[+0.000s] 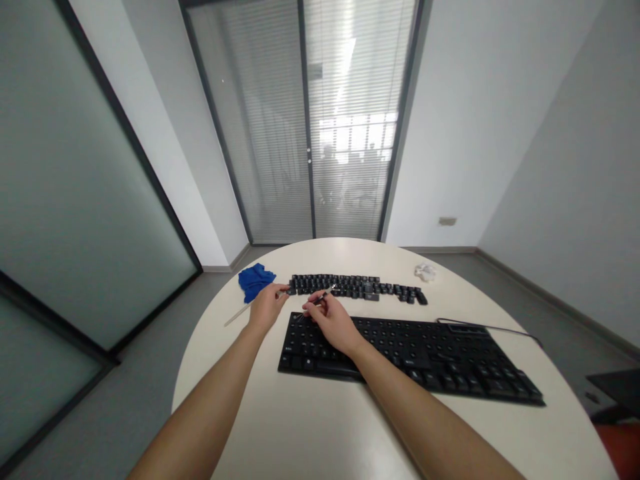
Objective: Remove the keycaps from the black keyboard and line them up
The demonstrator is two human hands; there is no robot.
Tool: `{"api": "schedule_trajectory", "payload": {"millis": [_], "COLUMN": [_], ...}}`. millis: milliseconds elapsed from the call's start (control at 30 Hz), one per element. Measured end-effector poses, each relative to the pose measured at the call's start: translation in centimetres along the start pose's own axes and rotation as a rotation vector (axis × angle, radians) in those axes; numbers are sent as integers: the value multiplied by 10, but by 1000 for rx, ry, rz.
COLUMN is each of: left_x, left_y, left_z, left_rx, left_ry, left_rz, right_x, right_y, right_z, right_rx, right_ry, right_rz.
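My left hand [269, 308] is closed, its fingertips pinching a keycap at the left end of the rows of loose black keycaps [335, 283]. A thin pale stick [239, 313] lies by this hand, and its far part is hidden behind the fingers. My right hand [331, 320] is closed round a slim dark pen-like tool [323, 297] with a shiny end pointing up and away. It hovers over the upper left of a black keyboard [410, 347], where bare key posts show. The tool's exact kind is too small to make out.
A crumpled blue cloth [255, 280] lies left of the keycaps. Crumpled white tissue [425, 271] sits at the far right of the round table [280, 413]. The keyboard cable [495, 327] runs off to the right. Behind stand glass panels with blinds [350, 167].
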State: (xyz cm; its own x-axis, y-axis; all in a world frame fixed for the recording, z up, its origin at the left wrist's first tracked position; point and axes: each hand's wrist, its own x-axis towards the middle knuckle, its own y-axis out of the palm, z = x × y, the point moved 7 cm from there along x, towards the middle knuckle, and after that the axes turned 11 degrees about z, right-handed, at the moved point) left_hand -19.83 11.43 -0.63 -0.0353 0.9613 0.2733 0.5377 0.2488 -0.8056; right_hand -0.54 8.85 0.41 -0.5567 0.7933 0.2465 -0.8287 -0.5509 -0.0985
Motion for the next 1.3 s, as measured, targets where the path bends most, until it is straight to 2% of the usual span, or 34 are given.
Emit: {"api": "schedule_trajectory", "payload": {"millis": [167,300,400,533,733,1000,1100,1300], "left_x": [-1,-3,-5,-9,-9,-9,-13,-32], "left_y": [0,0,-4,-11,-17,-24,-30,-20], "left_z": [2,4,5,4,1,-10,-24,-52], "left_rx": [-1,-19,-40,-70,-107,-139,-185,-370], "left_ry": [15,30,39,47,56,60,96,210], "left_rz": [-7,-8,-17,-39,-46,-3,88,554], "right_x": [-6,-11,-14,-16,-17,-21,-23,-26], "right_y": [15,21,22,26,25,27,29,29], "right_z": [11,19,27,40,55,60,63,63], "right_rx": [10,-37,-134,-310,-408,-409,-414,-446], "right_ry": [-59,-76,-71,-79,-52,-4,0,34], "right_rz": [171,246,289,408,485,619,653,701]}}
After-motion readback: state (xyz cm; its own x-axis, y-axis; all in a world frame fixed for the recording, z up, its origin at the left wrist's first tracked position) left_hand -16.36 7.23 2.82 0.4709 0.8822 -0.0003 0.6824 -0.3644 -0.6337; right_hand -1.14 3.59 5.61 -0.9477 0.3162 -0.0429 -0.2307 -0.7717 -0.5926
